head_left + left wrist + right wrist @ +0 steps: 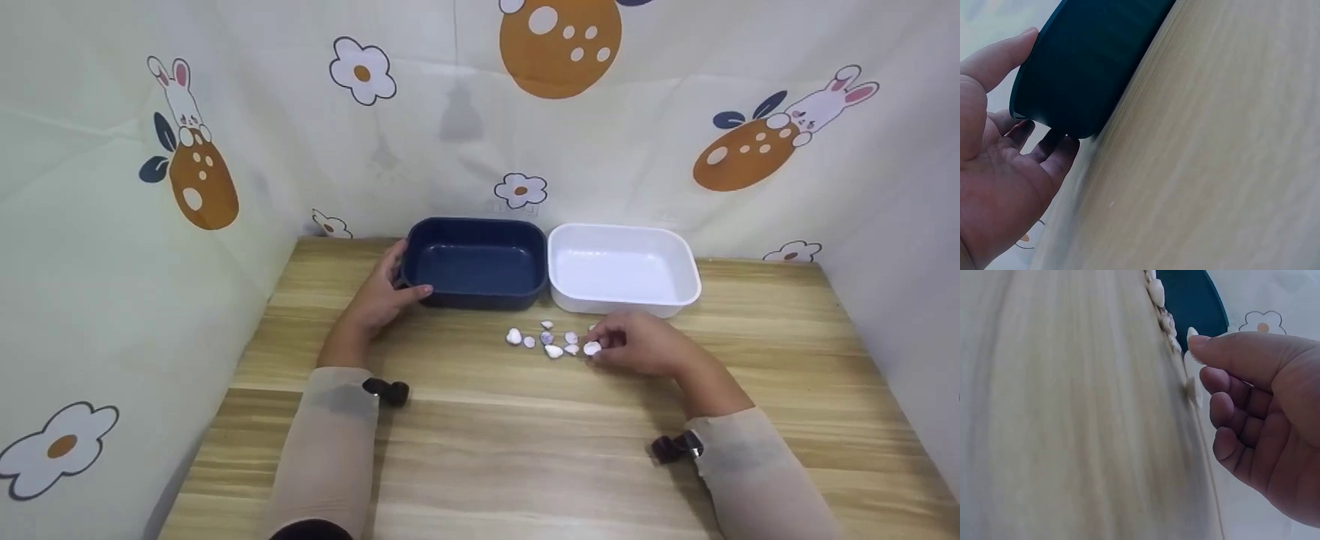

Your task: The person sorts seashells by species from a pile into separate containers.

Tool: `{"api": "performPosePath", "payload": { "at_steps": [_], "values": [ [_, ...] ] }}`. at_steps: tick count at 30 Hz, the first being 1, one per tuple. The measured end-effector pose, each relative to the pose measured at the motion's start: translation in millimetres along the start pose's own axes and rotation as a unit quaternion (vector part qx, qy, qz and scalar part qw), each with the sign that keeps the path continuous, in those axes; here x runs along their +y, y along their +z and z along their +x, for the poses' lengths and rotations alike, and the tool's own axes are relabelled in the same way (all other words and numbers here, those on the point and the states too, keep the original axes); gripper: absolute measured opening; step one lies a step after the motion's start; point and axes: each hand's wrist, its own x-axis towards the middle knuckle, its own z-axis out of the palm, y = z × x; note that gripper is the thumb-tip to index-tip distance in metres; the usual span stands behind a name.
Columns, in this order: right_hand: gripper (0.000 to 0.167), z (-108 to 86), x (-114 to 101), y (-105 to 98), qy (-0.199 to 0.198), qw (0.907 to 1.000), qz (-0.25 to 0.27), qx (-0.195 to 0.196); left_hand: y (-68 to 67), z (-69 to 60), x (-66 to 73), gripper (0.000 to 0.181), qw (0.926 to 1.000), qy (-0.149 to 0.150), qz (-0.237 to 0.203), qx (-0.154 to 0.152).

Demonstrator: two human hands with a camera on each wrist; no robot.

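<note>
My left hand (379, 296) holds the left end of a dark blue rectangular container (480, 301), thumb at the front corner and fingers along the side. In the left wrist view, the fingertips (1067, 145) rest against the lower end of its wall. My right hand (645, 343) pinches a small whitish seashell (592, 348) between thumb and forefinger; the right wrist view shows this shell's edge (1192, 332) just past the thumb. Left of that hand, several small white and purplish seashells (553, 351) lie loose on the table. No shells show inside the dark blue container.
A white rectangular container (626, 306) stands beside the dark blue one, to its right. Both are at the back of the wood-grain table (510, 450), close to a curtain (435, 165) printed with rabbits and flowers.
</note>
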Motion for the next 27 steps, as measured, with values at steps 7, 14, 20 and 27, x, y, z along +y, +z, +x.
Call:
{"api": "performPosePath", "payload": {
  "at_steps": [7,14,20,27],
  "values": [
    [0.022,6.0,-23.2,0.9,0.032,0.9977,0.029,0.052,0.7,1.9,-1.5,0.104,0.9999,0.009,0.006,0.002],
    [0.024,20.1,-38.6,4.9,0.011,0.9955,0.034,0.087,0.8,0.0,0.1,0.104,1.0000,0.000,0.007,0.001],
    [0.024,40.9,-60.9,2.7,-0.002,0.9932,0.045,0.108,0.1,-1.7,2.2,0.103,1.0000,-0.007,0.004,-0.001],
    [0.026,72.9,-83.0,-5.1,-0.011,0.9917,0.033,0.124,0.9,0.8,1.6,0.104,1.0000,-0.003,-0.002,-0.002]
  ]
}}
